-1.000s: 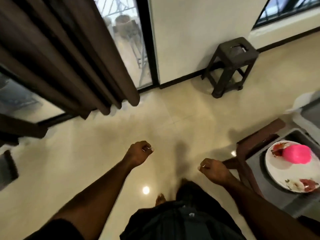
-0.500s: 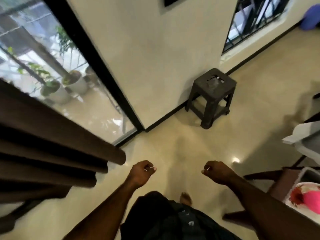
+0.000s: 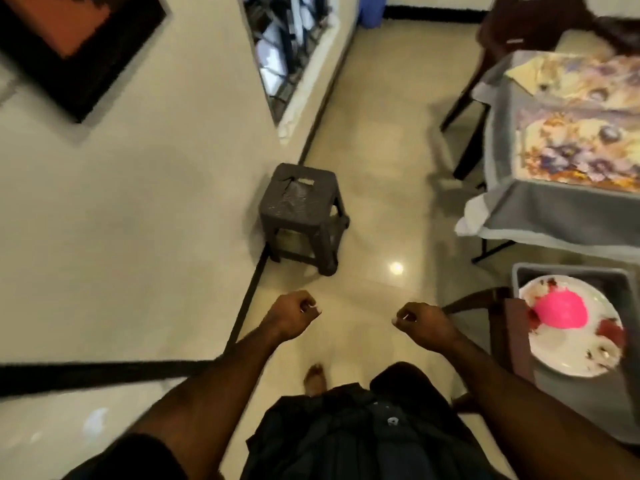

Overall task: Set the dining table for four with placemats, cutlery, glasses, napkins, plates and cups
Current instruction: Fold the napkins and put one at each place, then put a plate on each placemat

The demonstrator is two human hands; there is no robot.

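Note:
My left hand (image 3: pixel 294 315) and my right hand (image 3: pixel 424 322) are held out in front of me over the floor, fingers curled into fists, with nothing in them. The dining table (image 3: pixel 554 209) stands at the upper right under a grey cloth. Two floral placemats (image 3: pixel 581 140) lie on it. To the right of my right hand, a grey tub (image 3: pixel 568 271) holds a stained white plate (image 3: pixel 568 355) with an overturned pink cup (image 3: pixel 561 310) on it.
A dark plastic stool (image 3: pixel 299 209) stands against the wall ahead of my left hand. The tub rests on a brown wooden chair (image 3: pixel 516 327). Another dark chair (image 3: pixel 512 26) stands at the table's far end. Shiny tiled floor runs between wall and table.
My view has swung right, away from the curtain and glass door. The stool now lies straight ahead and the table with placemats has come into sight. Both fists stay the same.

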